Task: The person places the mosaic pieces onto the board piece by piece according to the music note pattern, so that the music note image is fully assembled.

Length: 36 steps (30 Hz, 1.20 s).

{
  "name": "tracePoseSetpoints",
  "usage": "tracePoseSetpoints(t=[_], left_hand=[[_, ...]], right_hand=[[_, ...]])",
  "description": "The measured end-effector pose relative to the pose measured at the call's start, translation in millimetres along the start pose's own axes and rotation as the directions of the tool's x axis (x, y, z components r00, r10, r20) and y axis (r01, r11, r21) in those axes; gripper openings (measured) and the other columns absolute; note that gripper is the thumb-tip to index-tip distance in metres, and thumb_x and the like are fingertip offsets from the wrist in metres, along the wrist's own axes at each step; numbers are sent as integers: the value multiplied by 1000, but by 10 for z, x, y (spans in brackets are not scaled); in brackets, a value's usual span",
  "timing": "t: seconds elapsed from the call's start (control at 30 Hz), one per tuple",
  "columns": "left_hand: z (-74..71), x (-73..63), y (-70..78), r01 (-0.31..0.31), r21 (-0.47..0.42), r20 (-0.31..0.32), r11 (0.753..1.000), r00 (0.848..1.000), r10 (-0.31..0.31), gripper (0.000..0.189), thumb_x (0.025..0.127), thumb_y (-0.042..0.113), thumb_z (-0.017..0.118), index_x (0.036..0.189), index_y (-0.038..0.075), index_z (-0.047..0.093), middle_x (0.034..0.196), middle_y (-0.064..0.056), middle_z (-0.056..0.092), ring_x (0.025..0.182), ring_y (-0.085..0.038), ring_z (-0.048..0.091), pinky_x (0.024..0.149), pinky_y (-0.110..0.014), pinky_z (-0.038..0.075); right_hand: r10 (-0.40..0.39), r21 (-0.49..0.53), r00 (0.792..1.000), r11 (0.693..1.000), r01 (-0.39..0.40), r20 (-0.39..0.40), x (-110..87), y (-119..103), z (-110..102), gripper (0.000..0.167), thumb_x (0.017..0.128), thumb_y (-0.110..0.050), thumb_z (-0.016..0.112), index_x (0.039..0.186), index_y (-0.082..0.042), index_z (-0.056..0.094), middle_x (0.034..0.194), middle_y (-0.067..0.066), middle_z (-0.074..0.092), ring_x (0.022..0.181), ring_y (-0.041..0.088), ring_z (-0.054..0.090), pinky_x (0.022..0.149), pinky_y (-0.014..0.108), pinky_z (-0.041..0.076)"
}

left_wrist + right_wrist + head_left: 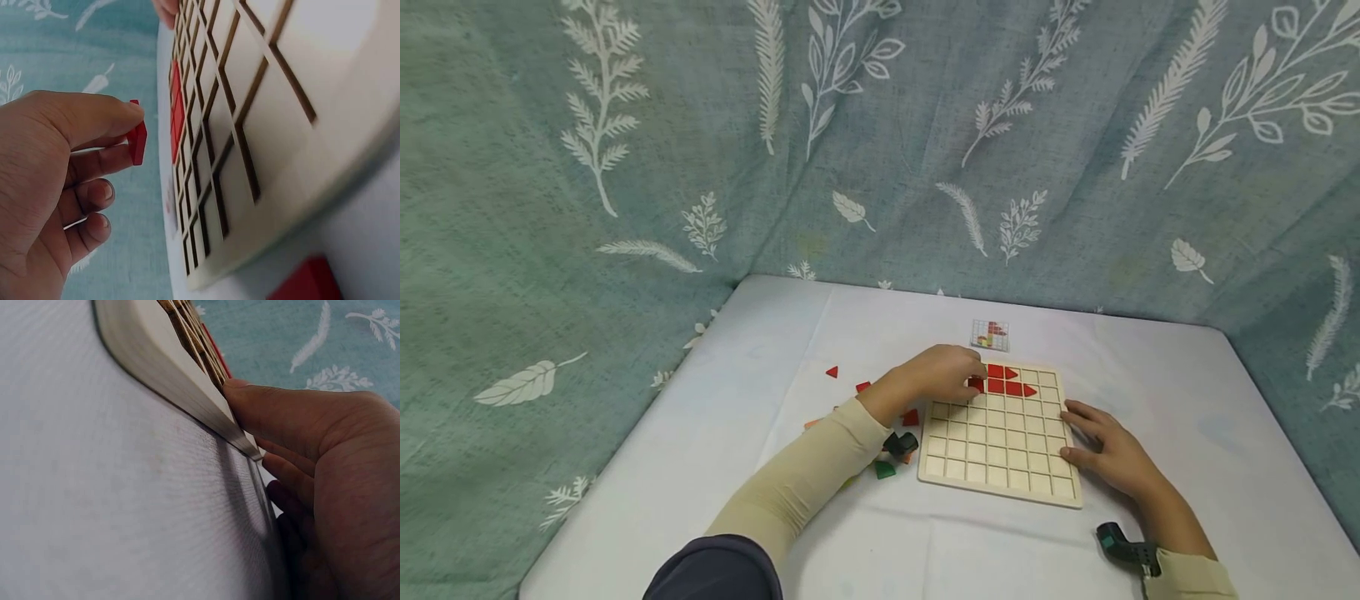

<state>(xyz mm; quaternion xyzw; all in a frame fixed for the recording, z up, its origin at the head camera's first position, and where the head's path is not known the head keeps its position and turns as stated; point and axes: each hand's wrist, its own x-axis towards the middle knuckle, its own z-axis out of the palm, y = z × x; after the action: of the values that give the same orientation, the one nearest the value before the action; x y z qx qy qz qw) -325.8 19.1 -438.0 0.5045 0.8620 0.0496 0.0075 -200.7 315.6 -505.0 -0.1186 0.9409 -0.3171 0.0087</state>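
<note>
My left hand (945,373) is over the top left part of a wooden grid board (1000,446). Between thumb and index finger it pinches a red tile (137,140), held just off the grid in the left wrist view. On the board's upper rows lie red square tiles (996,386), each row ending in a red triangle tile (1030,390) that points right. My right hand (1105,446) rests against the board's right edge, thumb (250,403) on the rim and the other fingers alongside, relaxed.
Behind the board lies a small pattern card (990,335) with a coloured grid figure. Loose tiles are scattered left of the board, among them a red triangle (832,372) and a green piece (884,470), some hidden under my left arm. A patterned curtain (880,150) surrounds the white-covered table (880,550).
</note>
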Motion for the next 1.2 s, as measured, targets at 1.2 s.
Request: tracePoseSetpoints(t=[1.2], left_hand=[[221,302,220,-30,22,73,999,997,28,9,92,27,63,96,22,69,87,11,55,73,-7,47,60,-23,38]], right_hand=[[-15,18,1000,1000,15,-10,-13,23,6,70,86,-42,72,141,-4,51,152,13,33,138,46,24,101,68,21]])
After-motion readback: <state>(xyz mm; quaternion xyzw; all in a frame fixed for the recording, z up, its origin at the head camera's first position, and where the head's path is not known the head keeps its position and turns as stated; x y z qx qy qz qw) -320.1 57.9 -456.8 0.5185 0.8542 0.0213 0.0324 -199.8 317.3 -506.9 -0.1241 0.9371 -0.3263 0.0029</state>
